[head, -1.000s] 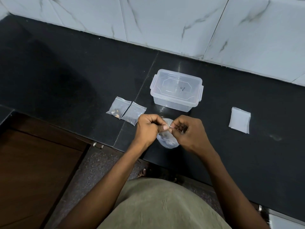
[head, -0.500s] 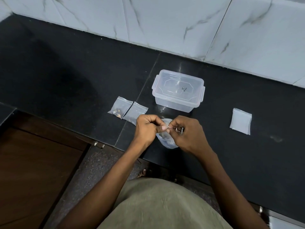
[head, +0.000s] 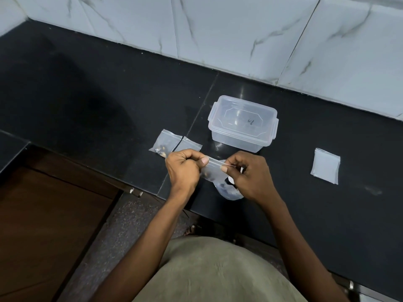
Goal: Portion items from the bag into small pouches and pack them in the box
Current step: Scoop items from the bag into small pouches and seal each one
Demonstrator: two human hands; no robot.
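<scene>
Clear-plastic pouch (head: 212, 170): small zip-top pouch held above the counter edge, stretched flat between both hands; a few small dark items sit in its lower part
Left hand (head: 182, 168): fingers curled, thumb pressed on the pouch's top strip — pinching its left end
Right hand (head: 250, 173): fingers curled, thumb and forefinger pinching the strip's right end
Bag (head: 227, 191): soft clear plastic bag lying on the counter under the right hand; dark pieces inside, too small to name
Box (head: 243, 123): clear rectangular plastic box with its clip lid on, behind the hands; contents cannot be told
Filled pouches (head: 174, 144): two small clear pouches side by side, touching, left of the box; brown bits show in the left one
Spare pouches (head: 326, 165): flat stack, well to the right
Counter (head: 87, 94): glossy black stone — white marbled tiles behind
</scene>
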